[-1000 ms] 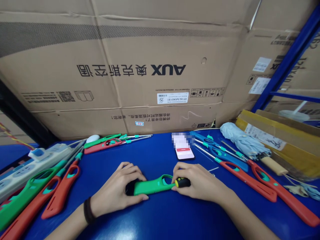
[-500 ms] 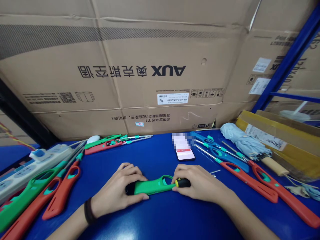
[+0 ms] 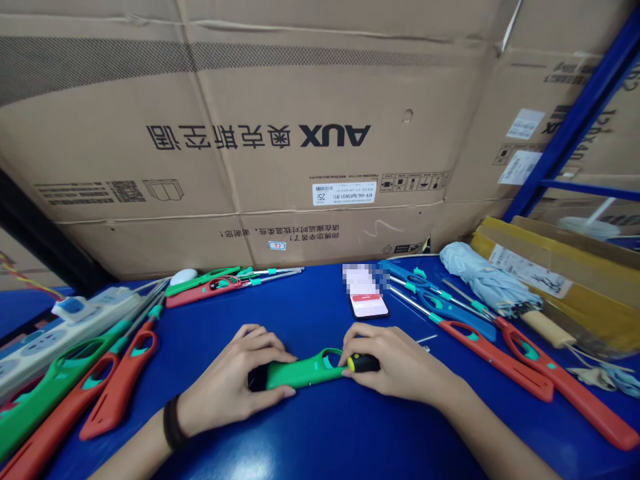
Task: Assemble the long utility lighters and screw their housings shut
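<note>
One green utility lighter (image 3: pixel 300 371) is clenched in the left hand (image 3: pixel 225 373), while the right hand (image 3: pixel 400 363) grasps a black-and-yellow screwdriver handle (image 3: pixel 363 363) against its end.

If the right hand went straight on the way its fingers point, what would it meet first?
The green lighter body, right past the black-and-yellow tool handle held in the right hand; the fingers seem nearly against it, though depth is hard to judge.

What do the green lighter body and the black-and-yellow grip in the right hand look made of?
The green lighter body looks like moulded plastic: smooth, evenly coloured, with a soft sheen. The black-and-yellow grip looks like glossy hard plastic, given its bright highlights, though rubber can't be ruled out.
</note>
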`<control>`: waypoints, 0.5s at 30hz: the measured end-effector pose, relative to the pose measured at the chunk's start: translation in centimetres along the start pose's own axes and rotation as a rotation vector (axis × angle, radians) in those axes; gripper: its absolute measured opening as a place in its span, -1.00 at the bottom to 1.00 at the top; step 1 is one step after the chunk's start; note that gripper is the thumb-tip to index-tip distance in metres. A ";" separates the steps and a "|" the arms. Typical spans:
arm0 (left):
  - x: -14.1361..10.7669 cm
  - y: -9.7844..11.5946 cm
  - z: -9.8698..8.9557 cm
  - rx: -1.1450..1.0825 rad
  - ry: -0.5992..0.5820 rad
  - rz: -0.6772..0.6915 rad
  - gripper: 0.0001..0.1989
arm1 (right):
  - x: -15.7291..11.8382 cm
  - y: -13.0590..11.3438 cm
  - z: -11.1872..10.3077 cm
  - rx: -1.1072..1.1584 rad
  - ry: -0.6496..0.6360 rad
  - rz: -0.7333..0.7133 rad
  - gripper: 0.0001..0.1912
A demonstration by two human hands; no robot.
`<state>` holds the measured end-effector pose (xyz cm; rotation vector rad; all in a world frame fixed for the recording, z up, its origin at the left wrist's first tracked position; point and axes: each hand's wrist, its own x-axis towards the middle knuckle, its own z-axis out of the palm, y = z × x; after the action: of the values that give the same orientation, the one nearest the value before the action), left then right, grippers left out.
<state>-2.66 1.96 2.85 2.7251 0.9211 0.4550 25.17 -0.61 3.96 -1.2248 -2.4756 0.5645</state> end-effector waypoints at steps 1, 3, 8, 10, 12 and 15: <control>0.0 0.0 0.0 -0.006 -0.005 -0.005 -0.72 | 0.0 0.0 0.0 0.000 -0.006 0.000 -0.87; 0.0 0.0 0.1 -0.010 -0.012 -0.011 -0.72 | 0.1 0.0 0.1 0.004 -0.018 -0.002 -0.85; 0.1 0.1 0.1 0.025 -0.036 -0.027 -0.69 | 0.2 0.0 0.3 0.031 -0.013 -0.008 -0.84; 0.1 0.2 0.0 0.035 -0.047 -0.022 -0.68 | 0.2 -0.1 0.4 0.030 -0.021 0.003 -0.83; 0.2 0.3 -0.1 0.047 -0.056 -0.021 -0.69 | 0.2 -0.3 0.4 0.014 -0.036 0.015 -0.82; 0.2 0.6 -0.4 0.089 -0.068 -0.022 -0.69 | 0.5 -0.3 0.3 -0.009 -0.046 0.031 -0.82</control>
<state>-2.29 1.69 3.43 2.7878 0.9748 0.3224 24.53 -0.45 3.91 -1.2698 -2.5034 0.5965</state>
